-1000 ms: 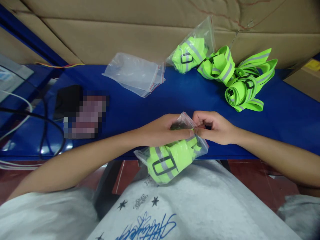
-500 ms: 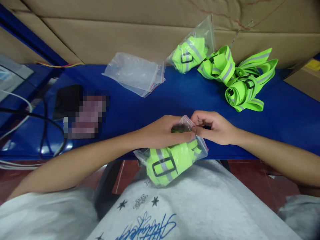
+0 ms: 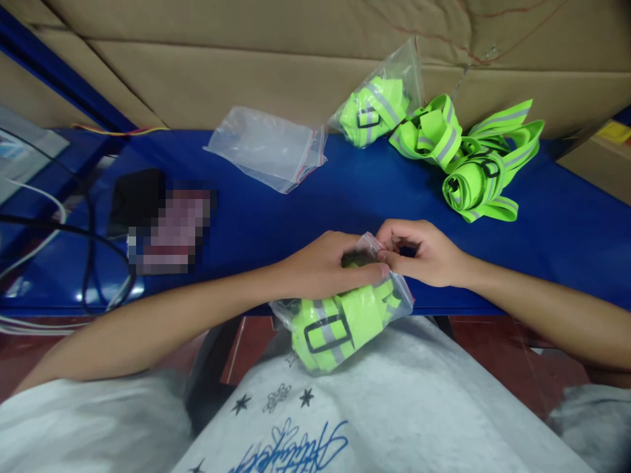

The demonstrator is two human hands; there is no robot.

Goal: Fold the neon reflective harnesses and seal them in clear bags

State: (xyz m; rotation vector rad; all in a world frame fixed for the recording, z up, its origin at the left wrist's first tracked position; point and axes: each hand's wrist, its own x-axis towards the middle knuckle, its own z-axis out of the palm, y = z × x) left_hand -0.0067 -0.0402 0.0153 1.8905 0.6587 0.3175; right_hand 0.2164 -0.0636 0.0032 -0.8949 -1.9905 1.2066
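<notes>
A clear zip-lock bag (image 3: 401,294) holds a neon-yellow reflective strap (image 3: 323,332) with grey stripes and a black buckle. It hangs tilted at the table's front edge, in front of my shirt. My left hand (image 3: 328,266) is wrapped around the bag's upper side, its thumb across the plastic. My right hand (image 3: 419,253) pinches the bag's red-lined top edge between thumb and bent fingers, close to the left fingertips. Whether the seal there is closed I cannot tell.
On the blue table (image 3: 345,197) lie flat clear zip-lock bags (image 3: 261,144). A bagged strap (image 3: 372,112) leans against the cardboard behind, beside loose reflective straps (image 3: 480,171). At left are a black box (image 3: 135,200), a pixelated item (image 3: 175,230) and cables (image 3: 89,230).
Both hands keep their hold on the bag. The bag and the left thumb have shifted slightly right and down; the right hand has barely moved.
</notes>
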